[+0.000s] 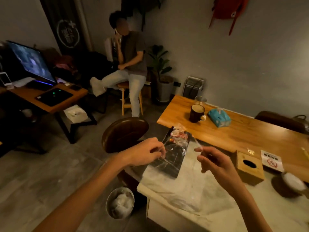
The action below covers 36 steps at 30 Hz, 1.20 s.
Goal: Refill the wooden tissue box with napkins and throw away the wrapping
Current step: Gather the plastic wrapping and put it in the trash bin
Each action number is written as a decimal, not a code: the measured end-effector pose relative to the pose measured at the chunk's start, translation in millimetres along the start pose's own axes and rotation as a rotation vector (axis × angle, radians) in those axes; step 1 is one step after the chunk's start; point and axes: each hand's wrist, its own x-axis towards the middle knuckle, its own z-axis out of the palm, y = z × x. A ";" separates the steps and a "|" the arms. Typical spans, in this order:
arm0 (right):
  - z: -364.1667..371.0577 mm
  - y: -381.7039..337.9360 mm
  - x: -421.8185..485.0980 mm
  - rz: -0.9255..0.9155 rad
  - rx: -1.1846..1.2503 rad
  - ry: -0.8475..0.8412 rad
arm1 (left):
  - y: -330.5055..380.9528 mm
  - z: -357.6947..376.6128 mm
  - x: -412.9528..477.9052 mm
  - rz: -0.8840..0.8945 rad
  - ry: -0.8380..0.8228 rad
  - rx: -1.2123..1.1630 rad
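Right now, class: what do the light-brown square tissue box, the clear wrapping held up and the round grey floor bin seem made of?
Tissue box: wood, matt, with faint grain showing. Wrapping: thin plastic film, glossy, see-through, with crinkles and glints. Bin: probably metal, judging by the dull grey sheen along its rim.
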 end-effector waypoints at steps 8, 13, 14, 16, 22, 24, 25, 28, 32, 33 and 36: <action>23.3 13.2 -44.6 0.207 0.365 0.287 | -67.2 -36.2 -44.0 -0.069 -0.242 -0.739; 58.5 19.8 -38.8 0.268 0.445 0.343 | -103.1 10.0 -88.5 -0.113 -0.020 -1.100; 67.8 20.1 -36.3 0.272 0.407 0.357 | -102.7 22.3 -93.3 -0.148 0.096 -1.050; 83.9 21.7 -31.7 0.213 0.236 0.364 | -100.3 38.0 -100.2 -0.235 0.359 -0.929; 106.5 35.5 -32.3 0.132 -0.042 0.388 | -99.4 58.8 -125.4 -0.327 0.668 -0.882; 115.3 44.7 -43.5 0.293 0.132 0.218 | -99.0 64.6 -135.3 -0.366 0.729 -0.931; 120.2 50.9 -48.5 0.350 0.145 0.151 | -102.7 67.8 -137.4 -0.379 0.746 -0.943; 138.5 60.0 -72.2 0.296 0.030 0.149 | -111.2 84.2 -157.3 -0.405 0.769 -0.946; 149.5 62.9 -95.0 0.196 -0.021 0.333 | -104.2 136.2 -192.2 -0.510 0.726 -0.924; 148.0 64.3 -100.4 0.209 -0.011 0.325 | -103.2 151.9 -199.7 -0.536 0.726 -0.894; 142.5 79.5 -124.5 0.342 -0.005 0.133 | -102.8 186.0 -216.2 -0.584 0.866 -0.732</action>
